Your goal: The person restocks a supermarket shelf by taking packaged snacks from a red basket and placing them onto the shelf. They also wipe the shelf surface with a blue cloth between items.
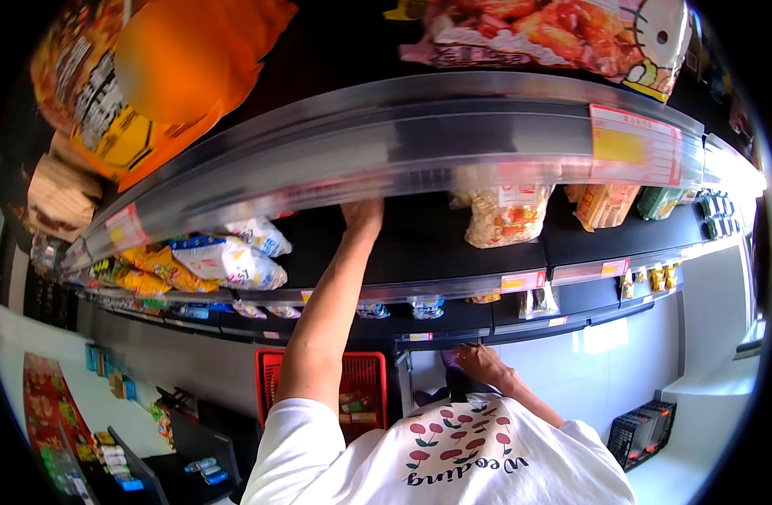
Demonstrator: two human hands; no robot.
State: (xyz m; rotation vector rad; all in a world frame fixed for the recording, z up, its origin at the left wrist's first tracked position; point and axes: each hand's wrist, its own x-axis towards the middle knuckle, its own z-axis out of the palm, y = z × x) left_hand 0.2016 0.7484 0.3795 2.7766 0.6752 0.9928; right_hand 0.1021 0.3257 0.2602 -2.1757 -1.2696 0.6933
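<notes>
Shop floor: pale, shiny floor (613, 374) down to the right; black crate (643, 433) standing on it, well apart from both hands.
Upper shelf: the upper shelf (487, 126) crosses the view, its clear front lip over the left hand (366, 217). Large orange bag (251, 38) on top at left, pink bag (529, 35) at right.
Middle shelf: dark, flat middle shelf (420, 244), the surface under that reach; its front edge runs left to right, bowed by the lens.
Red basket: red basket (382, 383) low, beneath the left forearm, some packs inside.
Cream bag: cream bag (505, 220) on the middle shelf, right of the left hand and apart from it; stands roughly upright, top behind the lip.
White-and-blue bag: white-and-blue bag (234, 263) on the same shelf, left of that hand and apart; long axis roughly along the shelf.
Nearer hand: left, between these two bags. Right hand (480, 364) low, near the body, beside something purple (450, 359).
Grip: left fingers hidden behind the lip, right ones too small; cannot tell whether either holds anything.
</notes>
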